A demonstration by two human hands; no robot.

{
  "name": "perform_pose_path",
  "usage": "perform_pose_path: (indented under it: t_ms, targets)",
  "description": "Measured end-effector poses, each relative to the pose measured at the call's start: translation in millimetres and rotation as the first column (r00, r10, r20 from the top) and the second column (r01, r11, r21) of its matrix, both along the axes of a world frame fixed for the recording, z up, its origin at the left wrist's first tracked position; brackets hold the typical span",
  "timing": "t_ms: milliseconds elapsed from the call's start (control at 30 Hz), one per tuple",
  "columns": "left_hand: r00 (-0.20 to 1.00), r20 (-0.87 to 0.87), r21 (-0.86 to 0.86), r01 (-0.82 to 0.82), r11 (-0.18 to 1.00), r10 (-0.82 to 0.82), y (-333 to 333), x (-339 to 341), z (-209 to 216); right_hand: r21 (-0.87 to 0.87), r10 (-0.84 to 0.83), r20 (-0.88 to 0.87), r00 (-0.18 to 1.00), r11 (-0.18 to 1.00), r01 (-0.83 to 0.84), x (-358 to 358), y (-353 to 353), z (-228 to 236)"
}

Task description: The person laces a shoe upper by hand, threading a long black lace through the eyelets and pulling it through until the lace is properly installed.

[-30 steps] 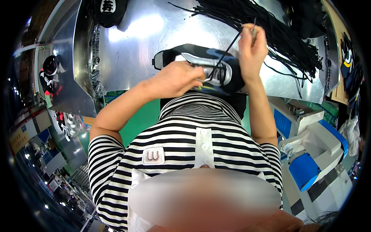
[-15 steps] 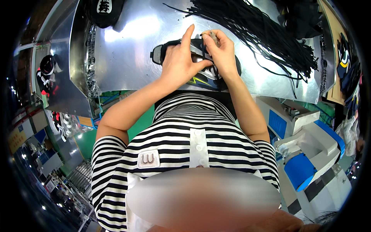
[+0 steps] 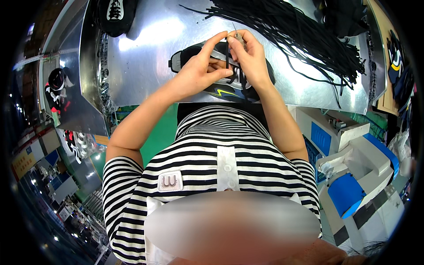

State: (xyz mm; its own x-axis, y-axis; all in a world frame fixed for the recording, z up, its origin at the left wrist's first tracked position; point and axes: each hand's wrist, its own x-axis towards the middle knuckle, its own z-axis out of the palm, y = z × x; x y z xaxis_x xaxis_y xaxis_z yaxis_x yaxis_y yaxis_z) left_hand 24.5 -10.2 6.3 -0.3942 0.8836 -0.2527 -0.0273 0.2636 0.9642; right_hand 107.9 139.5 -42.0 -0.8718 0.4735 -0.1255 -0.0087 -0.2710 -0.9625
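A dark sneaker [image 3: 226, 93] with grey panels and a yellow-green stripe lies on the metal table, toe to the right. My left hand [image 3: 201, 73] is closed on it, thumb by the lacing and some fingers curled at the shoe's opening. Its index finger stretches up to meet my right fingertips. My right hand [image 3: 251, 57] pinches the upper end of a black shoelace [image 3: 227, 55], which runs taut down to the shoe. In the same hand sits a thin metal-tipped tool [image 3: 240, 39] with a tan wrapped handle; its working end is too small to make out.
A large bundle of black shoelaces [image 3: 304, 42] spreads across the table's right side. Another black shoe [image 3: 115, 17] stands at the far left, and dark items [image 3: 344, 17] lie at the far right. A white-and-blue machine [image 3: 353, 176] is at my right.
My left index finger has come over to the right fingertips, and its other fingers have curled at the shoe opening. The right hand has shifted slightly up and left; the lace is now straighter.
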Motion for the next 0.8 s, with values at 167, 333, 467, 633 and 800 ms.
perform_pose_path:
  t_ms: [167, 333, 467, 633, 800]
  targets:
    - [0.964, 0.094, -0.131, -0.237, 0.963, 0.25, -0.6, -6.2, 15.0, 0.029, 0.035, -0.006, 0.999, 0.999, -0.035, 4.7, 1.2, 6.4]
    - [0.971, -0.128, -0.085, -0.213, 0.973, 0.202, -4.7, -13.3, -2.5, 0.446, 0.011, -0.019, 1.0, 0.895, -0.001, 15.6, 3.5, 16.7]
    - [0.948, -0.254, -0.008, -0.202, 0.979, 0.193, -5.6, -4.7, -2.9, 0.314, -0.108, 0.036, 0.993, 0.945, 0.092, 13.7, 5.8, 10.1]
    - [0.937, -0.287, 0.002, -0.208, 0.978, 0.2, -6.1, -4.3, -2.0, 0.312, -0.078, 0.003, 0.997, 0.947, 0.073, 5.8, 6.6, 7.8]
    - [0.893, -0.438, -0.059, -0.14, 0.988, 0.101, -8.0, -6.5, -12.1, -0.04, -0.263, -0.107, 0.959, 0.965, 0.26, -5.2, 26.9, -7.1]
